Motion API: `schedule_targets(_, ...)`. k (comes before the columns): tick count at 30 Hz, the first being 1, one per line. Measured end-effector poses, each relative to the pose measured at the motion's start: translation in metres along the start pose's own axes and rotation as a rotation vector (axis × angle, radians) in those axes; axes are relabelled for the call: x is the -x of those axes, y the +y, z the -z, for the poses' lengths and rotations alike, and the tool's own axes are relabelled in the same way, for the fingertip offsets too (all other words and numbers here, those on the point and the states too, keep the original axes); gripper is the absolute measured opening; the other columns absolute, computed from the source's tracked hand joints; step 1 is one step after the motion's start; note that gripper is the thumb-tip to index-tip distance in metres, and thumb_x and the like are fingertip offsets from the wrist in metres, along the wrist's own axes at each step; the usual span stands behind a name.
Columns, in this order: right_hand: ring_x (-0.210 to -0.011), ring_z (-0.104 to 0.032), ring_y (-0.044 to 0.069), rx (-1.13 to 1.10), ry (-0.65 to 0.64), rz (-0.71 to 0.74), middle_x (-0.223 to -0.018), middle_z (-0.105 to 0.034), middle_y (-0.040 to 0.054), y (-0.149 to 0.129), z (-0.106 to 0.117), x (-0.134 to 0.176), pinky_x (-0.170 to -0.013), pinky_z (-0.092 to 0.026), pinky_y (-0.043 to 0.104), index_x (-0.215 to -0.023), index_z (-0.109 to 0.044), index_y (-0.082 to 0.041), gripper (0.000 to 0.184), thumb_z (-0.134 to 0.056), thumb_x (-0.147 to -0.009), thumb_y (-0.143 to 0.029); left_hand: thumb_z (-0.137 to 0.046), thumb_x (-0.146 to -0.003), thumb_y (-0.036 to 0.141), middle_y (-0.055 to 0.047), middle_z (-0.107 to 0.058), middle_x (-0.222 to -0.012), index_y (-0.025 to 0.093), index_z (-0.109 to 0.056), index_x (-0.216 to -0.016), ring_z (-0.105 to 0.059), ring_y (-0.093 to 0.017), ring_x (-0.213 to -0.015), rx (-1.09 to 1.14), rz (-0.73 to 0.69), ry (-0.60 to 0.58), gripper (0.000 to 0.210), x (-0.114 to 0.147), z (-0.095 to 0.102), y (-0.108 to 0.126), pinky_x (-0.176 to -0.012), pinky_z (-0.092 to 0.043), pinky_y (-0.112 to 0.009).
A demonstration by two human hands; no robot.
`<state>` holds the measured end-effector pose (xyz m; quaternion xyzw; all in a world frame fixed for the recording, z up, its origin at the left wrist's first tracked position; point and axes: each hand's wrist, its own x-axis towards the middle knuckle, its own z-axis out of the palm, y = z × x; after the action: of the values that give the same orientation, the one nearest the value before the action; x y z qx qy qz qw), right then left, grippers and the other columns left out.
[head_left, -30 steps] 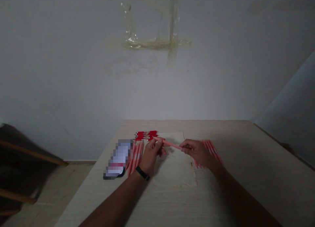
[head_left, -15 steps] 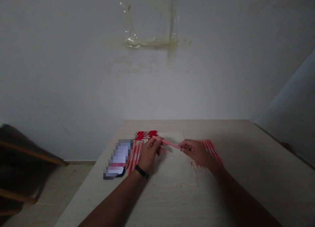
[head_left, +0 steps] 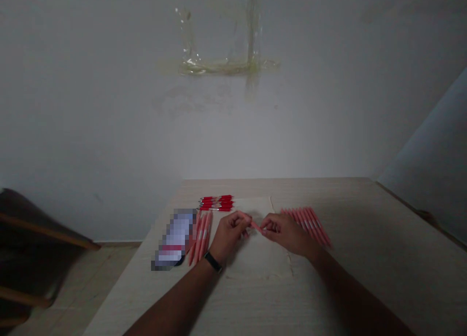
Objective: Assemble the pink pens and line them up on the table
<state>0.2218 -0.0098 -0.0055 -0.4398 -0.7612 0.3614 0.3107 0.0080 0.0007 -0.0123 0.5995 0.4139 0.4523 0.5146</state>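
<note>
A pink pen (head_left: 256, 225) spans the gap between my two hands, above a pale cloth-like sheet (head_left: 255, 265). My left hand (head_left: 233, 229), with a dark band at the wrist, is closed around its left part. The fingers of my right hand (head_left: 279, 229) pinch its right end. Several pink pens (head_left: 200, 236) lie side by side just left of my left hand. Another row of pink pens (head_left: 310, 224) lies slanted beyond my right hand, partly covered by it. Several red pens (head_left: 216, 203) are stacked in a row at the back left.
A phone (head_left: 173, 238), blurred by pixels, lies near the left edge of the wooden table (head_left: 365, 219). Behind stands a wall (head_left: 310, 107) with clear tape on it. Dark furniture with wooden bars (head_left: 47, 229) stands on the floor at the left.
My hands have come closer together on the pink pen, and less of it shows between them. My left hand has moved a little right and down; the view has shifted slightly.
</note>
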Motion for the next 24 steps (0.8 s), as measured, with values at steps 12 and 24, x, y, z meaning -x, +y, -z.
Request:
schedule_targets(12, -0.055, -0.054, 0.013, 0.273, 0.288, -0.190, -0.062, -0.062, -0.0004, 0.028, 0.090, 0.010, -0.052, -0.037, 0.023, -0.079, -0.064, -0.018, 0.018, -0.056, -0.083, -0.034, -0.060, -0.089, 0.037, -0.006, -0.070, -0.096, 0.018, -0.062, -0.112, -0.062, -0.015, -0.074, -0.499, -0.132, -0.025, 0.030, 0.004, 0.008, -0.005, -0.065, -0.046, -0.025)
schedule_targets(24, -0.059, -0.064, 0.017, 0.476, 0.220, -0.485, -0.067, -0.069, 0.0058, 0.081, 0.142, 0.066, -0.060, -0.044, 0.026, -0.074, -0.064, -0.018, 0.023, -0.051, -0.083, -0.034, -0.059, -0.089, 0.033, -0.006, -0.069, -0.100, 0.020, -0.061, -0.114, -0.062, -0.015, -0.075, -0.625, -0.174, -0.030, 0.027, 0.005, 0.010, -0.006, -0.067, -0.047, -0.026)
